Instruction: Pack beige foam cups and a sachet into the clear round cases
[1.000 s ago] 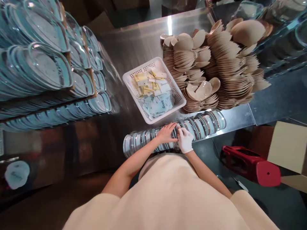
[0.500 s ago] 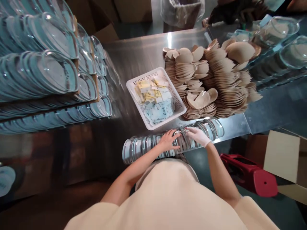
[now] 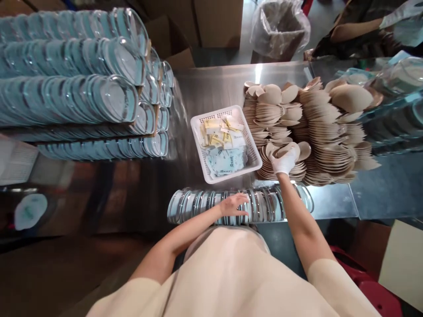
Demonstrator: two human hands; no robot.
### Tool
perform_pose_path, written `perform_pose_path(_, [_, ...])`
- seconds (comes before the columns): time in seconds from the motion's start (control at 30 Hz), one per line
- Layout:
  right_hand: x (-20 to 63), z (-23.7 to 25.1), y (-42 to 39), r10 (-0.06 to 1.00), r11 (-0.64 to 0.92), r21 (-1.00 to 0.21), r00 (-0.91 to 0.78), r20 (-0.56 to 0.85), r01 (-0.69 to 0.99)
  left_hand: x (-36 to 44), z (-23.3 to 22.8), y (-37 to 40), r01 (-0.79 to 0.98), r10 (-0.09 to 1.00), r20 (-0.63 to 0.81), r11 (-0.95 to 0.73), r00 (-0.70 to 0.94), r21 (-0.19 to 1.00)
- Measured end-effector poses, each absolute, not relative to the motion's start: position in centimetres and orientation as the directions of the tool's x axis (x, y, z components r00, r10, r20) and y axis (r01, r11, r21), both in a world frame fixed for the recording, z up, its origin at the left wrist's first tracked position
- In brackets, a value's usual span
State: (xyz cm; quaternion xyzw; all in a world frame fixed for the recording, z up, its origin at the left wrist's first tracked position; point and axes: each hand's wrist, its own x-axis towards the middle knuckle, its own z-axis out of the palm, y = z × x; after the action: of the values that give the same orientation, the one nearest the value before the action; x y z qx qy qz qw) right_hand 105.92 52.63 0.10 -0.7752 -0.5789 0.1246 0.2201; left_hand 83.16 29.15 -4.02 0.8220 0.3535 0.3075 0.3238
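My left hand (image 3: 233, 205) lies flat and open on the row of clear lidded cases (image 3: 241, 205) along the near edge of the steel table (image 3: 211, 83) — it grips nothing, only steadies the row so it won't roll. My gloved right hand (image 3: 284, 160) sits on the nearest stack of beige pads (image 3: 284, 152), fingers curled over the top one; whether they have closed on it I cannot tell. The white basket (image 3: 226, 143) of sachets stands just beside. Half a second ago that right hand was down on the cases next to my left — now it has reached up to the pads.
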Motion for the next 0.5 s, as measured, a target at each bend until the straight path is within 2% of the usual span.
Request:
perform_pose_path(0.1, [106.0, 0.6, 53.9, 0.854, -0.455, -0.522, 0.520, -0.027, 0.721, 83.2, -3.9, 28.7, 0.390, 0.873, 0.350, -0.469, 0.339, 0.793])
perform_pose_path(0.17, [106.2, 0.8, 54.5, 0.762, -0.596, -0.523, 0.635, -0.129, 0.610, 83.1, -3.2, 29.2, 0.429, 0.919, 0.320, -0.392, 0.232, 0.814])
perform_pose_path(0.23, [106.6, 1.0, 55.1, 0.718, -0.663, -0.517, 0.656, -0.233, 0.542, 82.7, -2.1, 30.9, 0.511, 0.950, 0.259, -0.312, 0.173, 0.801])
perform_pose_path(0.3, [107.0, 1.1, 55.9, 0.718, -0.670, -0.525, 0.639, -0.277, 0.525, 82.1, -0.9, 33.9, 0.653, 0.989, 0.135, -0.137, 0.054, 0.745])
perform_pose_path(0.37, [107.3, 1.2, 56.8, 0.715, -0.669, -0.545, 0.639, -0.284, 0.506, 81.5, 0.1, 37.4, 0.771, 0.985, -0.066, 0.168, -0.161, 0.614])
perform_pose_path(0.43, [107.3, 1.3, 57.8, 0.714, -0.659, -0.573, 0.644, -0.274, 0.487, 81.2, 0.8, 40.6, 0.775, 0.893, -0.291, 0.444, -0.343, 0.451])
perform_pose_path(0.5, [107.0, 1.4, 58.7, 0.768, -0.587, -0.629, 0.597, -0.233, 0.510, 81.1, 1.2, 42.8, 0.737, 0.791, -0.447, 0.583, -0.418, 0.343])
